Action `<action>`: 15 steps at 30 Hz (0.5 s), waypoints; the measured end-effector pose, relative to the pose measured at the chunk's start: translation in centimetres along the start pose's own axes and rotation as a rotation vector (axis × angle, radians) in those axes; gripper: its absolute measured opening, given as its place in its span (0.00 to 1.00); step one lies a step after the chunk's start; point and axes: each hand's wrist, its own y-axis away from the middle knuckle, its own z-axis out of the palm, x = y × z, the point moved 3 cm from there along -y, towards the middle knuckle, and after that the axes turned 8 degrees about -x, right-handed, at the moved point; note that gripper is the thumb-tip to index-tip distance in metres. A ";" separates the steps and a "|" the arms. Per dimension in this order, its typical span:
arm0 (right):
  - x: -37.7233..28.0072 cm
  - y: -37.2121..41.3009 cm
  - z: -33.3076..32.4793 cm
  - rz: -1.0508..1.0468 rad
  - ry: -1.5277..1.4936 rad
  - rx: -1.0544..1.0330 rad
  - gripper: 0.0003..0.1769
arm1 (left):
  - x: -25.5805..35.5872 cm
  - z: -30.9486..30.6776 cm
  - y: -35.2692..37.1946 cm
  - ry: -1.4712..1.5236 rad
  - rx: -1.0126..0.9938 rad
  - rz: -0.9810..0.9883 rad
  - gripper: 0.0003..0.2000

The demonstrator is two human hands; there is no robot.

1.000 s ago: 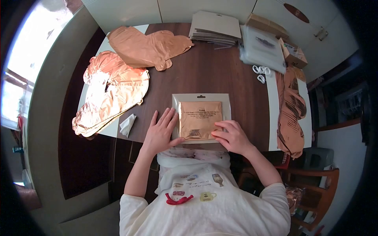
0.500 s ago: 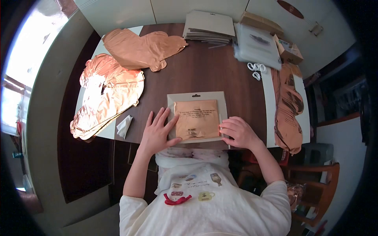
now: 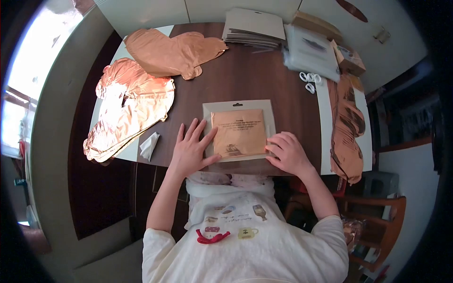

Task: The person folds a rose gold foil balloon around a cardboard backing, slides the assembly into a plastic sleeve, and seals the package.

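A folded copper-coloured foil square [image 3: 239,132] with dark print lies on a grey card [image 3: 268,107] that has a hanger slot at its top. My left hand [image 3: 189,147] rests with spread fingers at the left side, its thumb and index fingertip touching the foil's edge. At the lower right edge, my right hand [image 3: 288,152] has its fingers bent and held close together, touching the card's side. Whether the right fingers pinch anything there is too small to tell.
Flat copper foil pieces lie at the back left [image 3: 174,52], left [image 3: 137,104] and right [image 3: 347,127]. Grey cards [image 3: 255,26] are stacked at the back, beside clear plastic sleeves [image 3: 311,52], white rings [image 3: 310,78] and a cardboard box [image 3: 348,59]. A white crumpled piece [image 3: 149,145] sits front left.
The card with the foil square sits a little farther up the view, away from the table's front edge. My left hand's fingers have shifted slightly up with it; the view has also moved slightly.
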 end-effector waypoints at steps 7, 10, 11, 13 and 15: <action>-6.3 -3.8 3.5 -0.036 -0.221 0.006 0.13 | 0.5 0.6 -1.7 0.024 0.049 -0.065 0.37; -8.5 -5.5 5.4 -0.014 -0.288 0.038 0.11 | 0.5 0.8 -1.9 0.010 0.081 -0.068 0.37; -8.7 -5.7 5.9 0.015 -0.271 0.049 0.11 | 0.4 0.9 -1.9 0.013 0.074 -0.068 0.38; -9.0 -5.8 6.5 0.066 -0.271 0.033 0.09 | 0.4 1.0 -1.9 0.010 0.062 -0.071 0.38; -9.1 -5.7 6.8 0.112 -0.299 -0.018 0.08 | 0.4 1.0 -1.9 0.001 0.052 -0.074 0.38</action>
